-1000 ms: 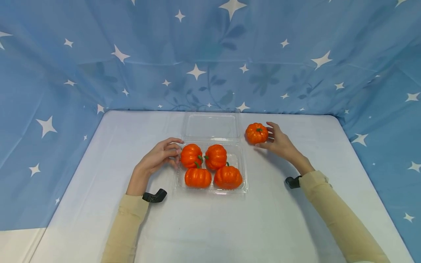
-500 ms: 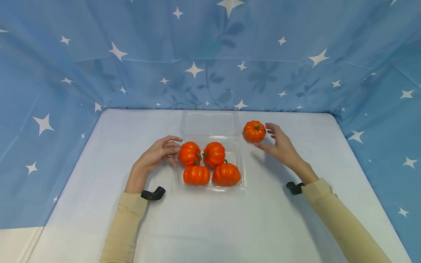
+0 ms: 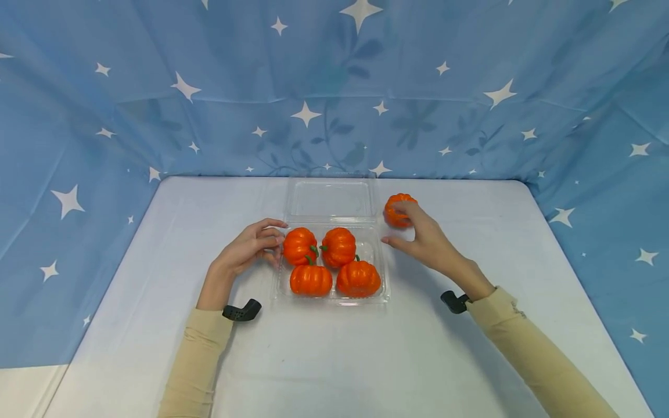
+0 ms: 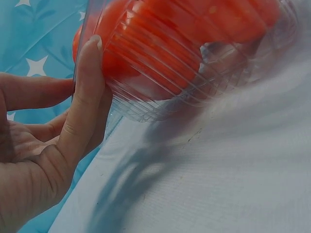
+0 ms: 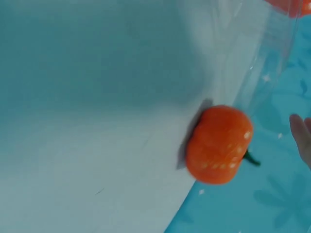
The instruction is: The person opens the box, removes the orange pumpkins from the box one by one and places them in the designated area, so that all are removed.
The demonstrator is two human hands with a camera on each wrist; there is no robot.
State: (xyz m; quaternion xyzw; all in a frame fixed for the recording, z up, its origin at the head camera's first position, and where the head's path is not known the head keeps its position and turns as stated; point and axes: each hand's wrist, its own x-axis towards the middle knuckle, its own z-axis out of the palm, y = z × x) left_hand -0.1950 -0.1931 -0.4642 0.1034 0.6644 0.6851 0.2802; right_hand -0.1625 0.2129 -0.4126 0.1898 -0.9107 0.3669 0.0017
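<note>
Orange pumpkins (image 3: 310,281) fill most of a clear plastic container (image 3: 385,277), whose lid (image 3: 331,198) lies folded open behind. At its left side my left hand (image 3: 253,245) grips the edge; the left wrist view shows the thumb and fingers (image 4: 87,97) around the clear wall (image 4: 141,110). Another pumpkin (image 3: 393,217) stands on the table right of the lid, partly covered by my right hand (image 3: 431,242). That hand has its thumb and fingers spread, holding nothing. In the right wrist view, the loose pumpkin (image 5: 218,144) is apart from the fingertips (image 5: 300,138).
A white cloth (image 3: 334,354) covers the table. Blue curtains (image 3: 219,116) with white stars hang behind it and at both sides. Small black devices (image 3: 243,310) are strapped to both wrists.
My right hand has left the right side of the loose pumpkin and moved left, over its front and toward the container. The pumpkin stays on the table. My left hand keeps its hold.
</note>
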